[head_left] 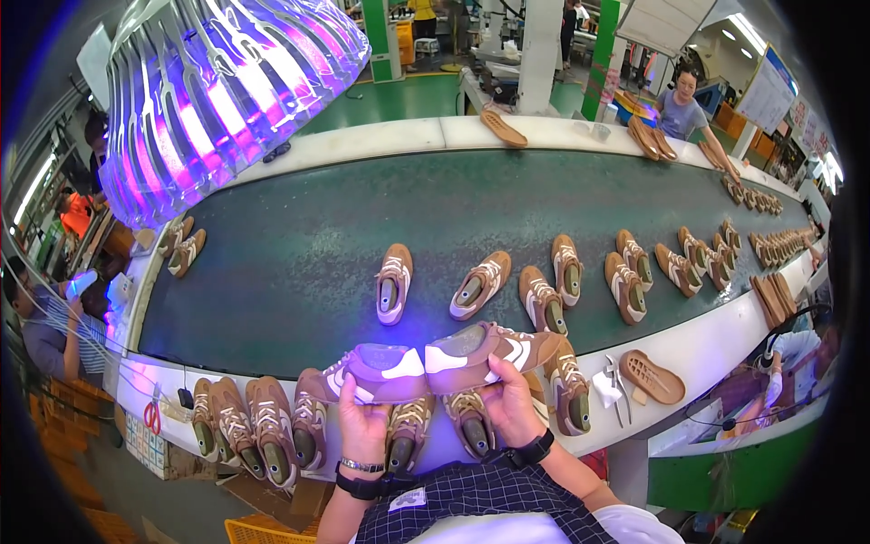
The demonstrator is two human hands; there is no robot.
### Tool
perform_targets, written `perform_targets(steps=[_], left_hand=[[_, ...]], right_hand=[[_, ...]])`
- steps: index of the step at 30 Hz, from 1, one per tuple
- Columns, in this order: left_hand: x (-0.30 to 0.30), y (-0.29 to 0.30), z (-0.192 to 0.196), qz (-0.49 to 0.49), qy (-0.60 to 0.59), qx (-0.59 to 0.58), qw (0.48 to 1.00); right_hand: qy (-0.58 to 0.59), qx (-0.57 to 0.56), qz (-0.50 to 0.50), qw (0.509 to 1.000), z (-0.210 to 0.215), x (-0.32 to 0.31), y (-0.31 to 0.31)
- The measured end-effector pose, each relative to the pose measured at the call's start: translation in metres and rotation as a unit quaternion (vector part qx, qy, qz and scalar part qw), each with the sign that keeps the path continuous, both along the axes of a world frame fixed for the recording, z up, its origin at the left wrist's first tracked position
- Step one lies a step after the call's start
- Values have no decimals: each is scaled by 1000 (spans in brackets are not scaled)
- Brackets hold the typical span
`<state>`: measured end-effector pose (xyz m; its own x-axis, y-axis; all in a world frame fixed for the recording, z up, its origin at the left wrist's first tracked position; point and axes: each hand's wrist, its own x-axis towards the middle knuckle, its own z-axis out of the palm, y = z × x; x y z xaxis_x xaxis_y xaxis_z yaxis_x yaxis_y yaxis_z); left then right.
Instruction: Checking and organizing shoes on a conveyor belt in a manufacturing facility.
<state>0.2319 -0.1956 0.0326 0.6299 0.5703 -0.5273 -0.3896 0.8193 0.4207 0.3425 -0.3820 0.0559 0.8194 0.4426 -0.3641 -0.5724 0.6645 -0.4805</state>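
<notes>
Gripping one brown shoe [364, 376] in left hand [364, 426], second shoe [489, 361] in right hand [512, 408], we hold heels [404, 364] adjacent, perhaps for comparing.

Dark checked apron [480, 494], black wristbands [535, 450], metal bracelet [362, 466]

Lamp [231, 104]: violet-white glare, upper left
Belt [344, 208]: blue spill near held shoes [373, 374]
Ceiling tube [749, 34]: bright white
Edges: black, fisheye-bent
</notes>
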Motion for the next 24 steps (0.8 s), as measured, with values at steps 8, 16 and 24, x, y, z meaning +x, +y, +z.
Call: perform_targets(steps=[8, 16, 24], left_hand=[[1, -2, -4, -4, -12, -2, 1000], [-1, -8, 6, 10, 18, 63, 998], [-7, -3, 2, -16, -1, 75, 997]], right_hand=[[23, -1, 1, 1000, -7, 0, 0], [-38, -46, -8, 998, -16, -5, -6], [-44, -21, 48, 998, -17, 0, -18]])
